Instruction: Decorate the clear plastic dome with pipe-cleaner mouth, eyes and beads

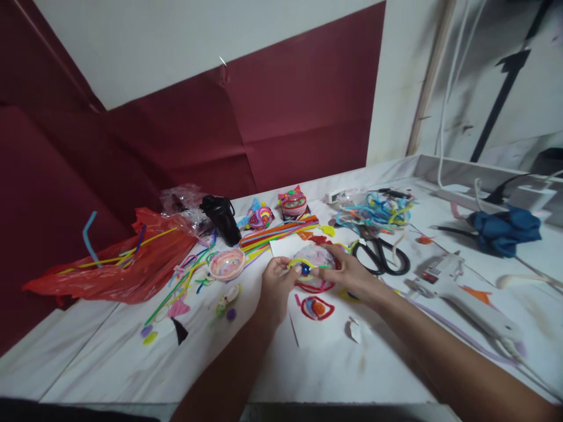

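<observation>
Forearms come in nearest, low over the table, reaching to a sheet of white paper. On that paper lies a red-rimmed eye shape; right of it, a glue gun. Over the paper the left hand has its fingers drawn narrow, pinching a yellow fuzzy ring with a blue centre. The right hand has its thumb at the ring and its fingers curled round a clear dome just behind. I'd guess both weigh next to nothing—the ring soft and easily bent, the dome thin, slick, quick to dent. Best to take the dome by its rim and the ring by its edges—lightly. Right of the paper sit black-handled scissors; beyond it, fuzzy stems, then a pink decorated piece.
</observation>
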Tool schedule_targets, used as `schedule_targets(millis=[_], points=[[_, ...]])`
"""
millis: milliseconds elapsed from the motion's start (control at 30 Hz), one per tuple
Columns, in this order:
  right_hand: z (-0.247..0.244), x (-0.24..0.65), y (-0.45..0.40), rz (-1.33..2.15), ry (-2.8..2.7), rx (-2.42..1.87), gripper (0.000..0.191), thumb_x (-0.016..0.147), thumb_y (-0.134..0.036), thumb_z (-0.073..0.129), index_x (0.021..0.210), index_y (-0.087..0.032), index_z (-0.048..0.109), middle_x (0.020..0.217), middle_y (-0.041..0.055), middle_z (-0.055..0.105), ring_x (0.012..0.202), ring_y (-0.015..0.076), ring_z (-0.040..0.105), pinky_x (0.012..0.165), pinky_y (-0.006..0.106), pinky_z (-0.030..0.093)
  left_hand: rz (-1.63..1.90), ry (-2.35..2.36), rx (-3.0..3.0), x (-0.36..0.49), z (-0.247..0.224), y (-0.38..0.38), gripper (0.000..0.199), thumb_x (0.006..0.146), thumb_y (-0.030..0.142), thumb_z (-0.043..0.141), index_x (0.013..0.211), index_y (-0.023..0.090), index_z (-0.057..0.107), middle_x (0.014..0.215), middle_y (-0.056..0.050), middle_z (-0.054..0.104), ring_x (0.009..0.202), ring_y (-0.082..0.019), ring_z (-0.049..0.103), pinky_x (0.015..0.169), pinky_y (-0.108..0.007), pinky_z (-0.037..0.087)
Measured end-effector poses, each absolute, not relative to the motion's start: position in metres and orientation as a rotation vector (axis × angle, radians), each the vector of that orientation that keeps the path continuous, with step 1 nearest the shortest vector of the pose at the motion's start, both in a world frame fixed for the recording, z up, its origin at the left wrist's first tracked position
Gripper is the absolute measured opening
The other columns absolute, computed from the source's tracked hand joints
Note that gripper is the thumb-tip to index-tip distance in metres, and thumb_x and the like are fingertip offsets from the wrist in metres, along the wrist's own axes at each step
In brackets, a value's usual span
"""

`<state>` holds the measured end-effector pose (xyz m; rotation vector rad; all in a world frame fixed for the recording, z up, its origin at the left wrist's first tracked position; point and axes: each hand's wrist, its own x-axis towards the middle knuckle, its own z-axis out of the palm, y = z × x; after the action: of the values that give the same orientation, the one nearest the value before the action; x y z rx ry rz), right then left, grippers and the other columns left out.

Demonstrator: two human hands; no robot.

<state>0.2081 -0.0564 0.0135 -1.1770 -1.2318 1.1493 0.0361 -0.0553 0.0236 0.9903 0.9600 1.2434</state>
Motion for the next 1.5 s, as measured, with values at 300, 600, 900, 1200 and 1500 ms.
schedule_targets(millis=[300, 600, 900, 1200, 1500], points=[[0.011, 0.214, -0.060, 1.134, -1.256, -1.214, 0.066, 0.061, -0.047, 0.080, 0.117, -0.020, 0.061, 0.113, 0.0075, 0.069, 0.106, 0.0306, 0.062, 0.095, 0.045, 0.047, 1.236, 0.867, 0.926, 0.036, 0.023, -0.055, 0.045, 0.057, 0.034, 0.085, 0.085, 0.018, 0.055, 0.082, 0.001, 0.062, 0.070, -0.012, 0.061, 0.067, -0.025, 0.047], [0.007, 0.216, -0.064, 1.207, -1.240, -1.154, 0.066, 0.065, -0.048, 0.080, 0.122, -0.022, 0.057, 0.122, 0.0074, 0.065, 0.114, 0.0299, 0.059, 0.098, 0.041, 0.048, 1.217, 0.803, 0.877, 0.033, 0.020, -0.054, 0.045, 0.057, 0.041, 0.085, 0.081, 0.018, 0.055, 0.080, -0.001, 0.061, 0.069, -0.012, 0.061, 0.067, -0.027, 0.048], [0.009, 0.215, -0.066, 1.187, -1.245, -1.108, 0.070, 0.063, -0.049, 0.083, 0.122, -0.024, 0.056, 0.128, 0.0079, 0.062, 0.119, 0.0300, 0.056, 0.104, 0.045, 0.044, 1.217, 0.779, 0.903, 0.030, 0.018, -0.051, 0.045, 0.056, 0.041, 0.086, 0.083, 0.016, 0.060, 0.078, -0.002, 0.062, 0.068, -0.013, 0.061, 0.063, -0.026, 0.048], [0.016, 0.212, -0.072, 1.162, -1.287, -1.025, 0.078, 0.064, -0.046, 0.082, 0.130, -0.021, 0.050, 0.134, 0.0114, 0.058, 0.121, 0.0301, 0.055, 0.104, 0.044, 0.045, 1.118, 0.736, 0.815, 0.027, 0.025, -0.049, 0.049, 0.048, 0.036, 0.092, 0.084, 0.014, 0.066, 0.079, -0.005, 0.069, 0.068, -0.015, 0.064, 0.067, -0.030, 0.051], [0.013, 0.216, -0.072, 1.129, -1.349, -1.074, 0.084, 0.064, -0.050, 0.081, 0.134, -0.018, 0.046, 0.140, 0.0145, 0.051, 0.126, 0.0319, 0.050, 0.110, 0.048, 0.038, 1.017, 0.738, 0.852, 0.024, 0.027, -0.048, 0.046, 0.049, 0.038, 0.092, 0.081, 0.011, 0.071, 0.081, -0.007, 0.071, 0.073, -0.016, 0.064, 0.074, -0.031, 0.051]])
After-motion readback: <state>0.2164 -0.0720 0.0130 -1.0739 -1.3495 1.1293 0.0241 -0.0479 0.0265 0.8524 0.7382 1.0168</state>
